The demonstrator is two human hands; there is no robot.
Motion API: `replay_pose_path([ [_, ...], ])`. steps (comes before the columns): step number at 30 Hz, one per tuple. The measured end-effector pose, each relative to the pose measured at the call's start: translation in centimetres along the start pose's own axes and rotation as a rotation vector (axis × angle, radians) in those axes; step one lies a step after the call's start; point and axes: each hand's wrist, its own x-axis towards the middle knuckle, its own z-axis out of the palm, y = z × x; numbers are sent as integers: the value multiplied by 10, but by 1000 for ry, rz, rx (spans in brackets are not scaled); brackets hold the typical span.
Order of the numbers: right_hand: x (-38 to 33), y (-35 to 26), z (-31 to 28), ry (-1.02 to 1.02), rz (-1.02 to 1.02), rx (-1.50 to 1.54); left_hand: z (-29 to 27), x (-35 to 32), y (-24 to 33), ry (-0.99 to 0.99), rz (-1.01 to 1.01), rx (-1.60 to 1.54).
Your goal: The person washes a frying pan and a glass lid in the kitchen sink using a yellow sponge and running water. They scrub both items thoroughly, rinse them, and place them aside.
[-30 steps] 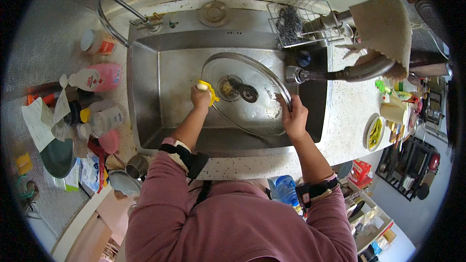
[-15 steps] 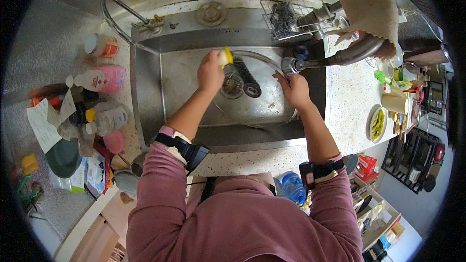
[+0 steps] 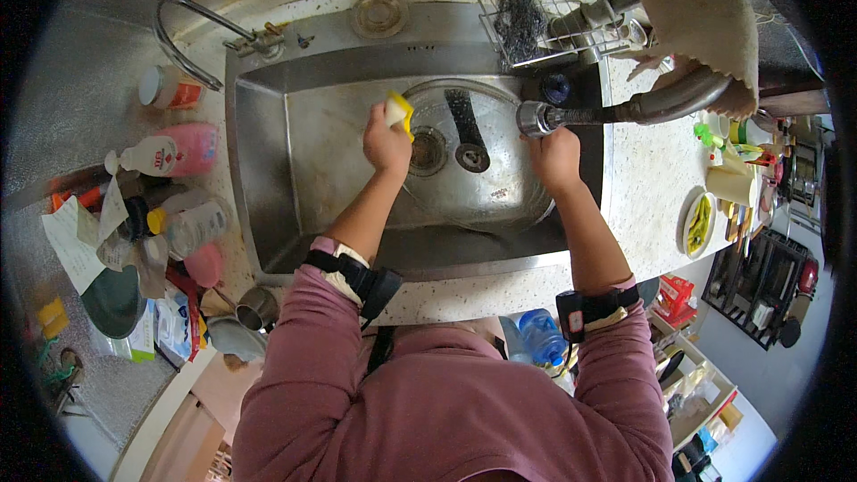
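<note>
My left hand [image 3: 386, 145] is closed round a yellow and white sponge [image 3: 399, 113] above the left part of the sink basin. A clear glass lid [image 3: 509, 180] with a thin metal rim and a black strap-like handle [image 3: 461, 120] is in the sink, partly over the round drain [image 3: 426, 152]. At the lid's right edge, my right hand [image 3: 557, 162] grips the rim; its fingertips are partly hidden beneath the faucet head [image 3: 536, 119]. The sponge is near the lid's left edge; whether they touch, I cannot tell.
The sink's steel rim [image 3: 428, 270] borders a speckled counter [image 3: 643, 205]. A thick faucet with a cloth [image 3: 701, 27] over it reaches in from the right. Behind stands a wire rack [image 3: 571, 13]. Bottles, including a pink one [image 3: 183, 150], crowd the left; a plate of green food [image 3: 698, 225] sits right.
The lid has turned, so its handle lies more upright and farther from my left hand. My left hand has drawn slightly left with the sponge. My right hand has shifted slightly right.
</note>
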Motion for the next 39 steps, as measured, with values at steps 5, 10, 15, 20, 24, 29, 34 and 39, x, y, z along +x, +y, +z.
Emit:
replay_pose_path([
  [5,5,-3,12,23,20,47,24,-6,82,56,767,-250],
  [10,-5,-10,22,-52,231,18,28,-4,92,70,921,-303],
  [15,-22,-15,23,35,306,263,10,30,16,39,229,-30],
  [20,-32,-16,27,-104,414,519,28,-26,-25,49,286,-185],
  [24,-39,-16,22,-185,343,820,69,-11,-22,74,-73,-315],
  [29,-45,-17,15,-312,398,948,103,-9,35,72,195,-131],
  [34,-48,-12,16,-263,341,747,65,-94,66,-376,669,-226],
  [39,-62,-6,8,-270,346,836,82,-57,68,-483,467,-211],
])
